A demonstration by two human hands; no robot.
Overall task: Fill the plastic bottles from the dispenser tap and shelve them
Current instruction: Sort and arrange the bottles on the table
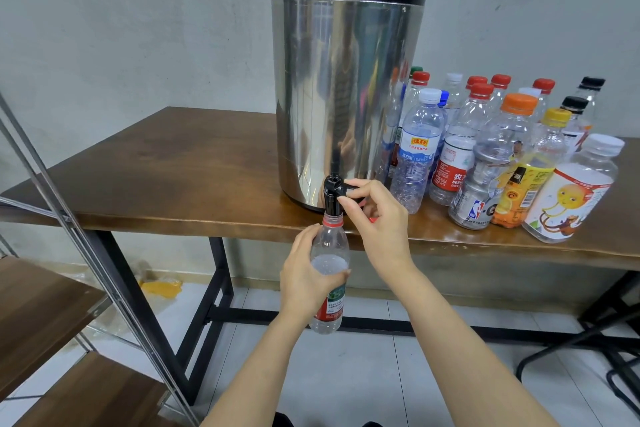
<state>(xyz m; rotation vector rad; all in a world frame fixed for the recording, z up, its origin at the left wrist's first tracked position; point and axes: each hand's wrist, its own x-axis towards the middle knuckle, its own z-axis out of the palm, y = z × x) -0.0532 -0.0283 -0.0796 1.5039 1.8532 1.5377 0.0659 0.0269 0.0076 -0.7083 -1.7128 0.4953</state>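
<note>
Gripping the clear bottle round its middle, the left hand holds its open neck just under the black tap at the front edge of the table, while the right hand pinches the lever, the steel dispenser and capped bottles standing behind.
</note>
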